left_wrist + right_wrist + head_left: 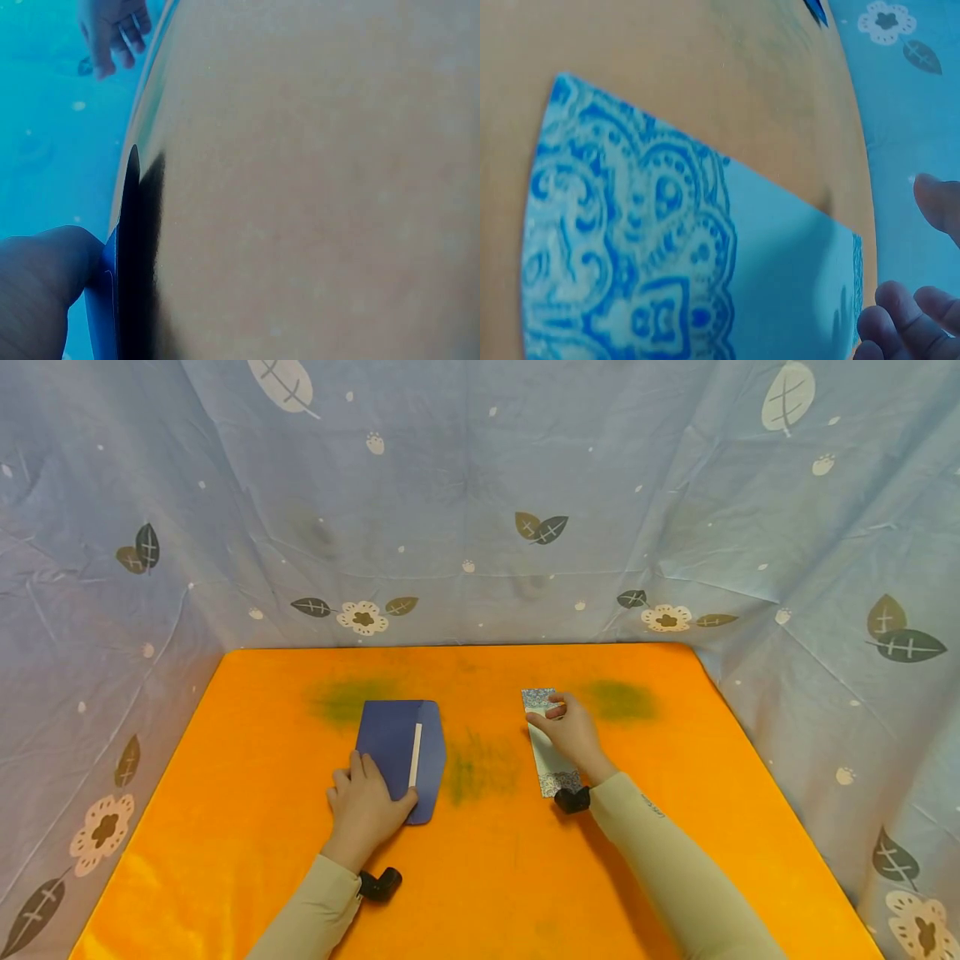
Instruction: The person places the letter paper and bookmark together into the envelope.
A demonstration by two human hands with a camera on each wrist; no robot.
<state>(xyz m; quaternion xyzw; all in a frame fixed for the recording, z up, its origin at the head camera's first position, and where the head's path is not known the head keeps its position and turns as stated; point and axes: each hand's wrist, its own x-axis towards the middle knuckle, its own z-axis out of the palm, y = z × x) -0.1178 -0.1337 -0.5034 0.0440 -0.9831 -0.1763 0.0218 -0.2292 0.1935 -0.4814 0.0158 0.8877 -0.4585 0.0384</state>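
Observation:
A blue envelope [390,727] with a pale strip [416,756] near its flap lies at the left-centre of the orange table. My left hand [366,806] grips its lower part, thumb on the right and fingers at the left edge; the fingertips are partly hidden. In the left wrist view the thumb [45,277] rests against the envelope [105,307], whose edge casts a dark shadow. To the right lies a pale card [547,747] with patterned bands at both ends. Over it hovers my right hand [572,731], thumb and fingers apart; in the right wrist view they hold nothing.
An orange cloth covers the table [480,877], marked with dark greenish patches. A blue-grey curtain [465,485] printed with leaves and flowers closes off the back and both sides. Each wrist bears a small black camera.

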